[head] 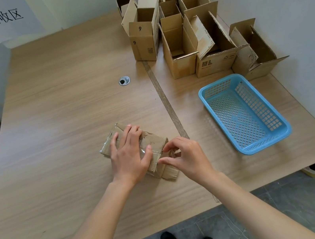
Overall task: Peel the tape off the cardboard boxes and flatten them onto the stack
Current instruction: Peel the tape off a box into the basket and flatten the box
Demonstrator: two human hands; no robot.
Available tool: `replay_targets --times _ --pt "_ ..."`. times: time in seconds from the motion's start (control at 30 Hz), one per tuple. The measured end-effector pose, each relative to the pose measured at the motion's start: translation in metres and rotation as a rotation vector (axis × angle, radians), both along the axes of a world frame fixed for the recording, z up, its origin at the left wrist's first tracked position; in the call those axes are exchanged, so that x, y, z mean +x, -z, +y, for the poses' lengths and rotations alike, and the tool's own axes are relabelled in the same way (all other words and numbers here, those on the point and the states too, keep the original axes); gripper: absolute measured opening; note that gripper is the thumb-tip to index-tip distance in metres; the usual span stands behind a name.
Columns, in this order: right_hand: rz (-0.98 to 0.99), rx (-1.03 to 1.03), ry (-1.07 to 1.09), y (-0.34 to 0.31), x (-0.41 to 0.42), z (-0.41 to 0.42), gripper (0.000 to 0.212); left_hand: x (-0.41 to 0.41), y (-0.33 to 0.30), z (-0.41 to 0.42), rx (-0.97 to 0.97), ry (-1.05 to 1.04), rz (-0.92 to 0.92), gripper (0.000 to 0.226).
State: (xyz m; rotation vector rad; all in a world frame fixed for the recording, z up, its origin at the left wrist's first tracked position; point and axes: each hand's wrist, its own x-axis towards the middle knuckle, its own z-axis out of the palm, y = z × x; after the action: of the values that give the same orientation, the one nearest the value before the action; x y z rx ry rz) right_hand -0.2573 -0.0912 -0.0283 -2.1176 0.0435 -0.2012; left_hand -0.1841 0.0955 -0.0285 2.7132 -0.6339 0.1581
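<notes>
A small taped box (135, 151) lies on the table (59, 125), near the front edge. The left hand (130, 155) lies flat on top of it, fingers straight. The right hand (185, 156) pinches the tape (159, 153) at the box's right end. A blue basket (245, 113) sits to the right.

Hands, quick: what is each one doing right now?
Left hand: open, pressed flat on the taped cardboard box.
Right hand: fingers curled, pinching at the tape on the box's end.
</notes>
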Motion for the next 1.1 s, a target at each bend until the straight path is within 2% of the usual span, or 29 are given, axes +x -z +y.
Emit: replay_targets --times 0.23,0.57,0.8,1.0,1.1 --pt "-0.060 -0.126 -0.050 0.001 -0.007 0.005 0.017 0.000 0.001 0.000 -0.005 0.000 0.004 0.048" --pt "-0.022 -0.118 -0.057 0.003 -0.011 0.011 0.005 -0.002 0.001 -0.001 -0.014 -0.006 -0.016 0.048" --pt "-0.023 -0.169 -0.080 -0.003 -0.010 0.012 0.006 -0.001 -0.001 0.001 -0.007 -0.001 -0.006 0.050" --pt "-0.149 -0.487 -0.276 -0.016 0.001 0.002 0.010 0.003 -0.006 0.002 0.011 0.032 -0.004 0.056" --pt "-0.125 -0.386 -0.242 -0.013 0.001 -0.003 0.007 0.003 -0.007 0.003 0.009 0.029 0.006 0.056"
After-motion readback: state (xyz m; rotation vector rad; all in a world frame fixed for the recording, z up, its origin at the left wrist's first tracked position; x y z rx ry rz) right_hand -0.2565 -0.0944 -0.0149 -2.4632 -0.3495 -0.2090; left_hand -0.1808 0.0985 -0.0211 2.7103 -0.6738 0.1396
